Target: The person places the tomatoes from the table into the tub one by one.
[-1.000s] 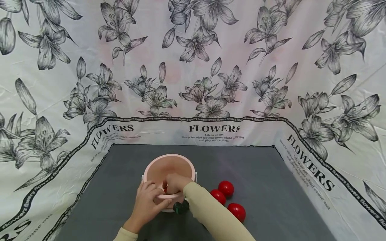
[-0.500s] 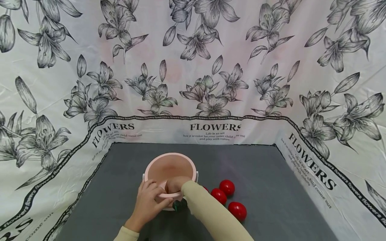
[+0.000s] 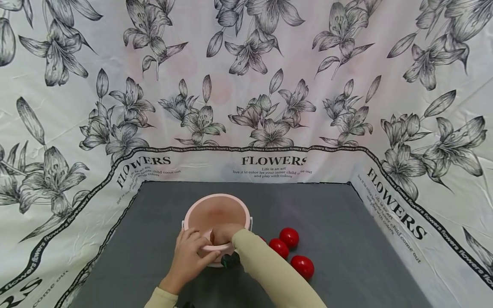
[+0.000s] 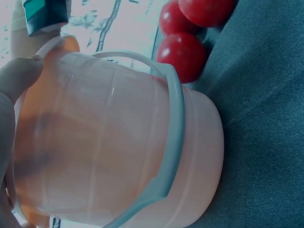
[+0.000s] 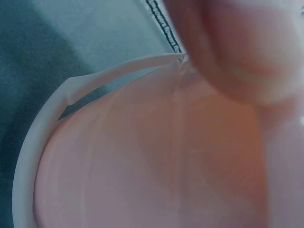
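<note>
Since the left hand [image 3: 190, 254] pinched just the near rim [image 3: 218, 247] of the pink bucket [image 3: 215, 207] on the bench [image 3: 335, 214], a push from the right hand [image 3: 226, 233] inside could have tipped it. What the right fingers did, hidden there, I could not tell.

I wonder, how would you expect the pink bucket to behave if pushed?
The pink bucket might tip if pushed high, since its rim looks wider than its base. Its smooth, glossy wall suggests fairly stiff, perhaps slippery plastic. The handle, folded down along the side, would probably swing.
</note>
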### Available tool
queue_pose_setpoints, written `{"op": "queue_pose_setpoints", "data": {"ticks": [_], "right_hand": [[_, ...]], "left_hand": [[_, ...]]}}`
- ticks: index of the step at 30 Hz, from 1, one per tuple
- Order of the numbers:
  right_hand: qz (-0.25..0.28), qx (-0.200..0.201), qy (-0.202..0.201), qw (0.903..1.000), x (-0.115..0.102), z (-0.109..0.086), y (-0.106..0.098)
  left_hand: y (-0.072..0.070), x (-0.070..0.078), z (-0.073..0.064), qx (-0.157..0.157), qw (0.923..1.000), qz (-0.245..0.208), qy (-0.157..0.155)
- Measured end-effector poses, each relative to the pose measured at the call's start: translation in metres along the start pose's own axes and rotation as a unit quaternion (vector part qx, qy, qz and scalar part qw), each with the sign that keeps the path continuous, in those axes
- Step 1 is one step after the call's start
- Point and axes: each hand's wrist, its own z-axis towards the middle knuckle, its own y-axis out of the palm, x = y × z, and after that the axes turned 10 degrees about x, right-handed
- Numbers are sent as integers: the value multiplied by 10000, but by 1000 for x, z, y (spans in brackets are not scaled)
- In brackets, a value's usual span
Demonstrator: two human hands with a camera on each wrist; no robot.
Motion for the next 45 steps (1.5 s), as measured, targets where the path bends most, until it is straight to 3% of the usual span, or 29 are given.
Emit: {"op": "queue_pose_setpoints", "data": {"ticks": [4, 9, 15, 19, 22, 25, 30, 33, 37, 41, 45], "right_hand": [[70, 420, -265, 9987, 2, 4, -5], [-20, 991, -1216, 9876, 12, 0, -24], [548, 2028, -1635, 9639, 43, -38, -63], [588, 2559, -1399, 9547, 85, -73, -86], [598, 2721, -877, 9564, 126, -101, -96], [674, 2789, -350, 9573, 165, -128, -100], [926, 2972, 347, 9497, 211, -175, -93], [1053, 3084, 562, 9437, 231, -199, -82], [1357, 3034, 840, 9394, 249, -218, -63], [1868, 2811, 1221, 9334, 261, -224, -46], [2435, 2636, 1569, 9201, 267, -224, -27]], "left_hand": [[1, 0, -1, 14, 10000, -47, -10], [2, -1, -4, 94, 9999, -112, -68], [3, -2, -7, 206, 9996, -161, -67], [3, 0, -7, 172, 9995, -175, -174], [4, 1, -7, 152, 9993, -216, -258], [4, 1, -7, 194, 9991, -264, -262], [4, -1, -6, 252, 9990, -278, -230], [4, -2, -3, 180, 9990, -324, -245], [3, -2, 0, 55, 9991, -308, -278], [2, -3, 2, -27, 9990, -283, -331], [1, -3, 1, -102, 9988, -267, -393]]}}
